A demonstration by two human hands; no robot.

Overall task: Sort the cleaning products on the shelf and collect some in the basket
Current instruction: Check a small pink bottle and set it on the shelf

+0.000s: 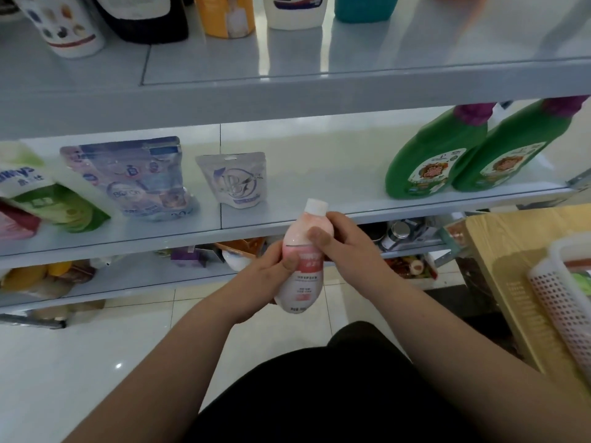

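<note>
Pink bottle (303, 282): smooth glossy plastic, rounded shoulders tapering to a narrow neck, white screw cap, pink-to-white fade with a printed label. It is held in the air in front of the middle shelf (319, 187), tilted slightly right, touching no board.

Left hand (262, 276): fingers curled round the bottle's mid body, thumb pressed on the label. Right hand (342, 241): wrapped round the shoulder just under the cap, thumb across the front. Both grips are closed tight on the bottle.

Shelf boards: pale grey, glossy, reflective. The middle board carries two soft stand-up pouches (128, 177), crinkled film, and two green moulded jugs (435, 155) with purple tops, well to the right.

Basket (556, 302): white perforated plastic, rounded rim, on a light wood-grain surface (499, 238) at far right, apart from the hands.
</note>
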